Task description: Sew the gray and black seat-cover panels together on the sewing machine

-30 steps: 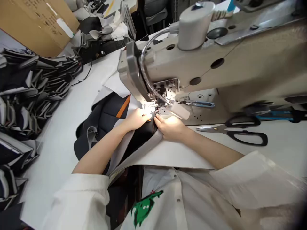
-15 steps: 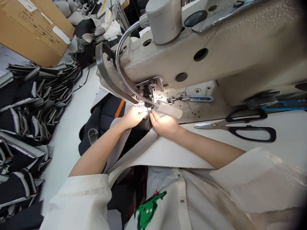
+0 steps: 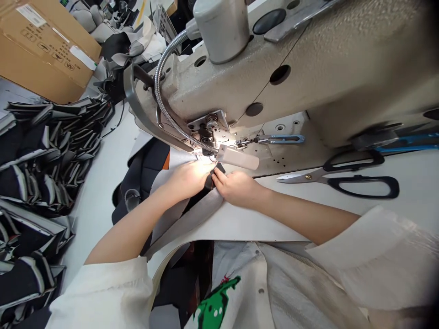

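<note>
A black-and-grey padded fabric piece [image 3: 202,208] with an orange stripe lies on the white table, its upper edge just in front of the sewing machine's needle area [image 3: 207,145]. My left hand [image 3: 192,179] is closed on the fabric close to the needle, under the bright lamp; glare hides some fingertips. My right hand [image 3: 238,187] pinches a dark corner of the same fabric between thumb and fingers, a little right of the left hand. The lamp head [image 3: 238,157] on its flexible metal neck hangs just above my right hand.
Black-handled scissors [image 3: 343,177] lie on the table to the right, beside blue-handled thread snips [image 3: 281,139] on the machine bed. Stacks of black-and-grey fabric pieces [image 3: 51,155] fill the left side. A cardboard box [image 3: 48,50] stands at the back left.
Both hands have drawn slightly back from the needle with the fabric. Its dark corner now shows by my right fingers, and my left hand covers more of it. The view has shifted slightly.
</note>
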### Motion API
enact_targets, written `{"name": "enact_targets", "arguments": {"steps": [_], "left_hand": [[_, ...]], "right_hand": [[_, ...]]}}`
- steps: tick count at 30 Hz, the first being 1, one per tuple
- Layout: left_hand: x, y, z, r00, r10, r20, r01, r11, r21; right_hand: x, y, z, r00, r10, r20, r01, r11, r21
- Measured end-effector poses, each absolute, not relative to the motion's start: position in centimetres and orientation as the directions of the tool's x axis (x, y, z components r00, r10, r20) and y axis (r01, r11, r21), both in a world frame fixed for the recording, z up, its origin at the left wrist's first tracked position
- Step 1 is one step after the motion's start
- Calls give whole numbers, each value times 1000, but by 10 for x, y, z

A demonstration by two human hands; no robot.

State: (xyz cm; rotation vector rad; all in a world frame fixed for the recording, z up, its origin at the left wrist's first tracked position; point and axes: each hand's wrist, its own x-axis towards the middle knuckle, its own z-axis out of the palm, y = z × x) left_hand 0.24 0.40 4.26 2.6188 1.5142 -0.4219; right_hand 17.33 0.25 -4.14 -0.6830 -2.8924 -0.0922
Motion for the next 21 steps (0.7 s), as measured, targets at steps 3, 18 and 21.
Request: {"name": "enact_targets", "arguments": {"steps": [3, 18, 21], "left_hand": [[17, 3, 36, 446, 861, -245, 864, -485, -136], [18, 0, 35, 331, 915, -230, 874, -389, -291], [5, -7, 61, 313, 935, -168, 842, -355, -407]], "right_hand": [[169, 0, -44, -849, 476, 228, 493, 870, 19], [201, 16, -31, -830, 415, 371, 328, 903, -277], [204, 13, -23, -865, 328, 380, 278, 943, -182]]}}
